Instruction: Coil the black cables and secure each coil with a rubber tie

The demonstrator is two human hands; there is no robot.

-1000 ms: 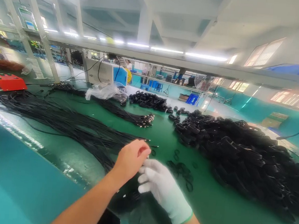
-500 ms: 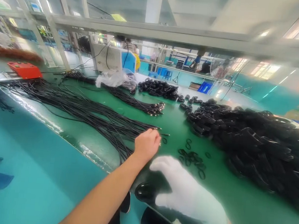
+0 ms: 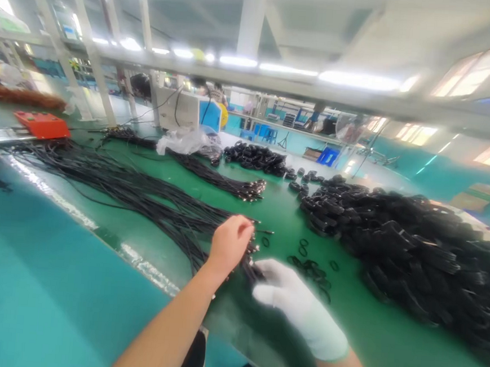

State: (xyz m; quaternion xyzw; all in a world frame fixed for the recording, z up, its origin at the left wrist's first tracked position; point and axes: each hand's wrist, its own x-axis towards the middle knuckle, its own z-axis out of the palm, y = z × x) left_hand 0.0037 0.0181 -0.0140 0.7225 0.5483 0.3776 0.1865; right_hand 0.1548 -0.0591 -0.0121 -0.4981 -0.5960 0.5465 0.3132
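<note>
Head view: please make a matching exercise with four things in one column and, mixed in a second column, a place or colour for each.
Things:
1. left hand
2. right hand
3. red box
4. big heap of black coiled parts

Descriptions:
A. wears a white glove
B. fills the right side of the green table
C. bare, at the ends of the black cables
D. stands at the far left

Pairs: 1-C, 2-A, 3-D, 4-B

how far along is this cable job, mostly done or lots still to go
Looks partway. Apparently done: a big heap of coiled black cables on the right, and a smaller pile further back. In hand: the bare left hand and gloved right hand meet on one black cable, with loose black rings beside them. Left: a wide spread of straight cables on the green bench.
</note>
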